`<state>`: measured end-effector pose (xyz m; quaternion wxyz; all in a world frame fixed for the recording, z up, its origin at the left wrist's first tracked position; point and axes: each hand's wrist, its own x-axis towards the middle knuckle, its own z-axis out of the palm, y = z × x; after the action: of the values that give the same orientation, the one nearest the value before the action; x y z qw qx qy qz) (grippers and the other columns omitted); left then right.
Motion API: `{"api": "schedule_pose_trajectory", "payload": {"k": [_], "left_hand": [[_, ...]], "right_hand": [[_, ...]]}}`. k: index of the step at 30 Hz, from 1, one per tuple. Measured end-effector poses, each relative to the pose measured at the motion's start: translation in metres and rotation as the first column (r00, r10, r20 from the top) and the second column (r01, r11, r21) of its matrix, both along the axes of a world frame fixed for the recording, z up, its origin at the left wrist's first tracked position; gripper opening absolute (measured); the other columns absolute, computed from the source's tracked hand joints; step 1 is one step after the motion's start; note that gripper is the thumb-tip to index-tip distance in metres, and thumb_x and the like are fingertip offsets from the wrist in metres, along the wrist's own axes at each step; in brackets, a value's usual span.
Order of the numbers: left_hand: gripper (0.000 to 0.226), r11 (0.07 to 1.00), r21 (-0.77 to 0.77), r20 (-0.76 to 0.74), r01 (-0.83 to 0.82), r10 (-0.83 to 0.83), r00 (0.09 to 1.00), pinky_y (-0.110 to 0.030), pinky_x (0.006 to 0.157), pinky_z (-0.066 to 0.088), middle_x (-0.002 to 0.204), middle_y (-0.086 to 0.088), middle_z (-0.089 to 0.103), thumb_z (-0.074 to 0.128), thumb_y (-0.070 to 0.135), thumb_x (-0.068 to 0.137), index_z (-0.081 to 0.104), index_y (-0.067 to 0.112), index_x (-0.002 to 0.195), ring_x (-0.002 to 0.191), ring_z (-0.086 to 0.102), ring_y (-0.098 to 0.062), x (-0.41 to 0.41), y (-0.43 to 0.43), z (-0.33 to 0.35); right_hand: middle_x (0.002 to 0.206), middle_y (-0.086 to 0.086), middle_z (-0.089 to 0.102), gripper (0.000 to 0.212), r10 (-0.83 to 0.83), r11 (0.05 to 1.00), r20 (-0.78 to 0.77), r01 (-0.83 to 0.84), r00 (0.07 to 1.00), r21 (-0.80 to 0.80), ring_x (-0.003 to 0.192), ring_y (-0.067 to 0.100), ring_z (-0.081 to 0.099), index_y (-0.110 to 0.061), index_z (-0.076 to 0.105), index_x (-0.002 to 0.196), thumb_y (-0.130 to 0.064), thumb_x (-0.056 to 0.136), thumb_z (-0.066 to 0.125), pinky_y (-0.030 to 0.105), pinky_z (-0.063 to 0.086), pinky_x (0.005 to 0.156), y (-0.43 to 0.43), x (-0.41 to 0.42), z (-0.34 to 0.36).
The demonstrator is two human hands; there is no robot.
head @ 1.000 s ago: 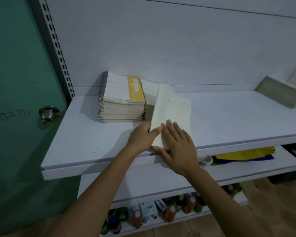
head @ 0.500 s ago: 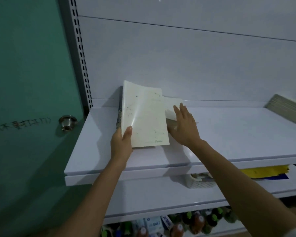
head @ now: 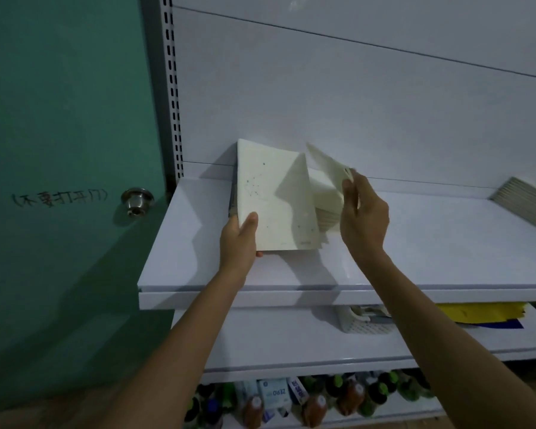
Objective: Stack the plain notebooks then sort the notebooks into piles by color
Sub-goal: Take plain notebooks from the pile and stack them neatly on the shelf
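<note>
Far left: green door (head: 59, 134) with handwriting on it and a metal knob (head: 136, 201). The white shelf (head: 198, 267) starts just beside it.

My left hand (head: 240, 243) is clamped on a cream notebook (head: 276, 196) at its bottom-left corner, thumb on the cover, fingers behind. The notebook is tilted up off the shelf near the back-left corner, speckled cover facing me. A grey sliver of a stack (head: 233, 201) shows behind its left edge; the rest is hidden.

Just right of that, a cream pile (head: 327, 216) sits on the shelf toward the back edge. My right hand (head: 364, 221) pinches a second notebook (head: 325, 165), held at an angle over the pile. Can't tell if it's clear of the pile.

At the right edge of the shelf there's a far stack (head: 526, 202), cut off by the frame.

One shelf below: a white basket (head: 362, 325) and a yellow sheet (head: 483, 312). Bottom shelf: bottles (head: 316, 408).
</note>
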<state>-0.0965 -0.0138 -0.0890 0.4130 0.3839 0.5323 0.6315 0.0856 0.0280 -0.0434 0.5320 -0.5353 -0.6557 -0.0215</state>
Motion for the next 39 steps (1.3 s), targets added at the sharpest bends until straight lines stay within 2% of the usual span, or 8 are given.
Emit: {"api": "schedule_pose_trajectory", "payload": {"k": [7,12,16,23,29,33,36,39], "left_hand": [[0.027,1.000,-0.002,-0.036,-0.023,0.023,0.999,-0.040,0.082,0.056,0.105,-0.001,0.067,0.049,0.036,0.096,0.059,0.018,0.114,0.095,0.065,-0.017,-0.001,0.003,-0.003],[0.047,0.998,0.021,0.013,0.064,-0.064,0.998,-0.034,0.076,0.058,0.106,-0.001,0.068,0.057,0.053,0.086,0.057,0.019,0.118,0.096,0.066,-0.016,-0.003,0.003,-0.004],[0.045,0.999,-0.044,-0.195,0.003,-0.011,0.981,-0.038,0.085,0.055,0.112,-0.004,0.061,0.066,0.040,0.083,0.050,0.017,0.118,0.102,0.060,-0.021,-0.001,0.004,-0.007],[0.030,0.999,0.003,-0.169,0.045,-0.044,0.985,-0.036,0.091,0.051,0.117,0.000,0.057,0.059,0.031,0.091,0.046,0.023,0.116,0.108,0.056,-0.019,-0.001,-0.002,-0.002],[0.035,0.990,0.112,-0.113,0.082,-0.069,0.991,-0.028,0.080,0.054,0.116,-0.002,0.061,0.059,0.025,0.091,0.051,0.017,0.124,0.106,0.060,-0.019,0.009,-0.025,0.006],[0.025,0.971,0.198,-0.002,0.130,-0.132,0.991,-0.024,0.057,0.054,0.104,-0.001,0.062,0.058,0.022,0.091,0.052,0.021,0.115,0.090,0.063,-0.014,0.056,-0.056,0.027],[0.021,0.924,0.279,-0.001,0.263,-0.274,0.962,-0.023,0.072,0.054,0.104,0.003,0.066,0.058,0.017,0.091,0.056,0.023,0.111,0.094,0.064,-0.009,0.103,-0.077,0.046],[0.020,0.863,0.308,0.000,0.400,-0.420,0.908,-0.022,0.076,0.053,0.102,0.008,0.069,0.056,0.016,0.092,0.058,0.026,0.108,0.095,0.065,-0.005,0.155,-0.097,0.058]], "right_hand": [[0.133,0.007,0.057,0.041,0.198,0.972,0.437,-0.232,0.878,0.026,0.128,0.022,0.049,-0.016,0.058,0.129,-0.038,0.098,0.043,0.033,0.043,0.100,-0.033,-0.054,-0.073],[0.126,0.007,0.062,0.036,0.182,0.962,0.470,-0.255,0.864,0.095,0.124,0.024,0.053,-0.014,0.063,0.123,-0.034,0.096,0.048,0.032,0.043,0.098,-0.029,-0.048,-0.076],[0.121,0.004,0.065,0.051,0.254,0.960,0.357,-0.278,0.899,0.017,0.119,0.022,0.057,-0.014,0.070,0.112,-0.042,0.101,0.029,0.032,0.043,0.097,-0.033,-0.052,-0.071],[0.125,-0.001,0.063,0.048,0.257,0.966,0.320,-0.247,0.912,-0.072,0.122,0.016,0.054,-0.017,0.068,0.115,-0.045,0.099,0.034,0.031,0.043,0.100,-0.036,-0.051,-0.070],[0.132,-0.015,0.046,0.032,0.051,0.990,-0.248,-0.082,0.967,-0.119,0.134,0.008,0.035,-0.024,0.056,0.127,-0.029,0.096,0.053,0.028,0.037,0.103,-0.092,-0.037,-0.062],[0.141,-0.008,0.046,0.065,-0.094,0.931,-0.734,-0.202,0.673,-0.305,0.130,0.014,0.042,-0.026,0.046,0.137,-0.049,0.079,0.062,0.036,0.038,0.106,-0.122,0.022,-0.029],[0.117,0.001,0.066,0.052,0.004,0.802,-0.849,-0.509,0.528,-0.313,0.107,0.024,0.061,-0.022,0.059,0.120,-0.049,0.076,0.065,0.039,0.054,0.083,-0.141,0.084,-0.009],[0.117,0.004,0.068,0.041,0.082,0.799,-0.899,-0.568,0.430,-0.199,0.103,0.026,0.065,-0.018,0.059,0.120,-0.028,0.083,0.070,0.037,0.056,0.074,-0.169,0.135,0.003]]}}
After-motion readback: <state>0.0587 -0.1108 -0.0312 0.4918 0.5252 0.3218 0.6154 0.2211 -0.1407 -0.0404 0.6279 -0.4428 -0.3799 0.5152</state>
